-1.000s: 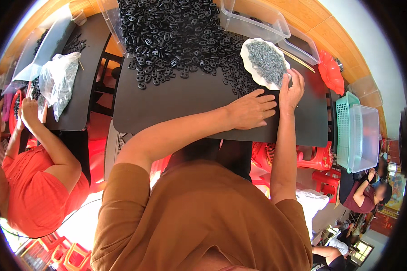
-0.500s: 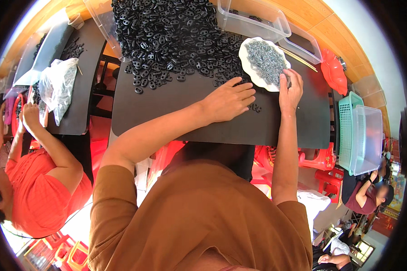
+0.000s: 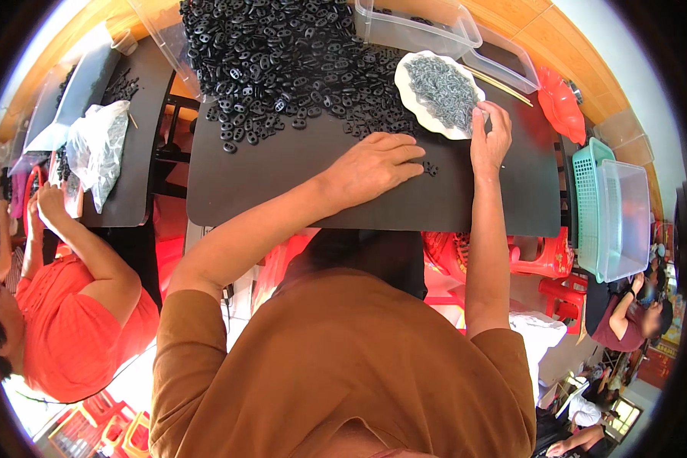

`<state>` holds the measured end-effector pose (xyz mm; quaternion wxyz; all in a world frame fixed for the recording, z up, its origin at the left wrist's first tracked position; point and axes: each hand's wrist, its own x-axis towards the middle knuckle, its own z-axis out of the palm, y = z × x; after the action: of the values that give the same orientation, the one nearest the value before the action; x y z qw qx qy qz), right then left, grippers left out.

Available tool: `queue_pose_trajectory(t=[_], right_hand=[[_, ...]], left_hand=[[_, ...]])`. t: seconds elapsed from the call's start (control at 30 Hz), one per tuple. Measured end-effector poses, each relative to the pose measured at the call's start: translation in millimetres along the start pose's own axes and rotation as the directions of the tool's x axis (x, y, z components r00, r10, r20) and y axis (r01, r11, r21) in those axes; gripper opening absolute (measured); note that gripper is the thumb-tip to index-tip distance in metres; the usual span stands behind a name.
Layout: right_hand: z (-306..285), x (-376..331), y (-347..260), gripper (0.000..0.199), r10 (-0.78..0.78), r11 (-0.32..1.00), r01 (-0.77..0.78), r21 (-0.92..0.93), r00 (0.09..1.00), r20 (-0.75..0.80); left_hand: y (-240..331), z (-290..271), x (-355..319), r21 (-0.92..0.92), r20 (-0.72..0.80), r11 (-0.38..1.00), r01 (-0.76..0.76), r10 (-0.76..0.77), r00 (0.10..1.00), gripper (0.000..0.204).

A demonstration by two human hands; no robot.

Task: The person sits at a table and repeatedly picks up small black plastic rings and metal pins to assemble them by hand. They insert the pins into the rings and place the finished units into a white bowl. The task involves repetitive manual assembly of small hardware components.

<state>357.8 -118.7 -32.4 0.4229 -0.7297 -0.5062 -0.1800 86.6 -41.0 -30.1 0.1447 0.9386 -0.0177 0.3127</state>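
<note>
Black two-holed pieces (image 3: 263,69) are heaped on the worktop (image 3: 263,179). The left hand (image 3: 378,166) is placed beside black bits (image 3: 430,169). The white plate (image 3: 422,114) of grey slivers (image 3: 443,88) is touched by the right hand (image 3: 489,137). Whether either pinches anything cannot be told.

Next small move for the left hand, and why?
I'd have the left hand gather the few small black pieces: they lie just right of its fingers, apart from the pile of black two-holed pieces, while the right hand is at the rim of the scalloped white plate.
</note>
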Motion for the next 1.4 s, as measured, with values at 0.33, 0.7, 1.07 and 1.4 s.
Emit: queue_pose_trajectory(t=[0.33, 0.7, 1.07, 1.4], right_hand=[[-23.1, -16.0, -47.6, 0.011, -0.138, 0.984, 0.146, 0.106, 0.987, -0.083], [-52.2, -55.1, -77.2, 0.022, -0.317, 0.946, 0.251, 0.207, 0.851, 0.418], [-27.0, -50.5, -87.2, 0.017, -0.385, 0.921, 0.320, 0.223, 0.837, 0.388], [-20.5, -48.4, -82.1, 0.013, -0.409, 0.912, 0.380, 0.152, 0.840, 0.357]], left_hand=[[-5.6, -1.4, 3.8, -0.013, 0.019, 0.999, 0.043, -0.043, 0.999, 0.018], [-20.8, -86.3, -54.9, 0.005, -0.334, 0.875, 0.485, -0.455, 0.825, 0.012], [-36.6, -92.5, -68.5, 0.178, -0.178, 0.819, 0.545, -0.518, 0.836, 0.020], [-34.2, -64.8, 16.7, 0.114, -0.173, 0.963, 0.244, -0.223, 0.959, 0.016]])
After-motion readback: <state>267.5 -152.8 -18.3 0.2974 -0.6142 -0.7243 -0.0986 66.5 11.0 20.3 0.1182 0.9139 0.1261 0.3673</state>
